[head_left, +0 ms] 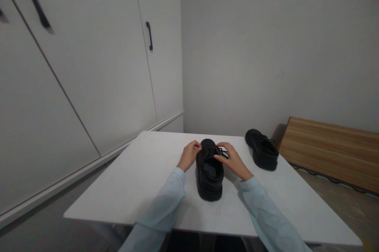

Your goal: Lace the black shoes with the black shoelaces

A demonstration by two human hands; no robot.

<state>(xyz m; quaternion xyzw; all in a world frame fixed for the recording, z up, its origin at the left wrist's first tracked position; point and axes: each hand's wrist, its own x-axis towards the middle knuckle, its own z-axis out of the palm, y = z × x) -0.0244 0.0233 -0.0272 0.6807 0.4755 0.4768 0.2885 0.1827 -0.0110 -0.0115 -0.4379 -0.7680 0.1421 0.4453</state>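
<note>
A black lace-up shoe (209, 173) stands on the white table (142, 181), heel toward me and toe pointing away. My left hand (188, 155) rests against the shoe's left side near the tongue, fingers pinched on a lace. My right hand (232, 159) is at the right side of the tongue, fingers pinching the black laces (222, 152). Both arms wear light blue sleeves. A second black shoe (262, 149) sits apart at the table's far right, untouched.
White cupboard doors with black handles (149, 36) line the left wall. A plain grey wall stands behind the table. A wooden board (331, 149) lies low on the right beyond the table's edge, with a cable on the floor beside it.
</note>
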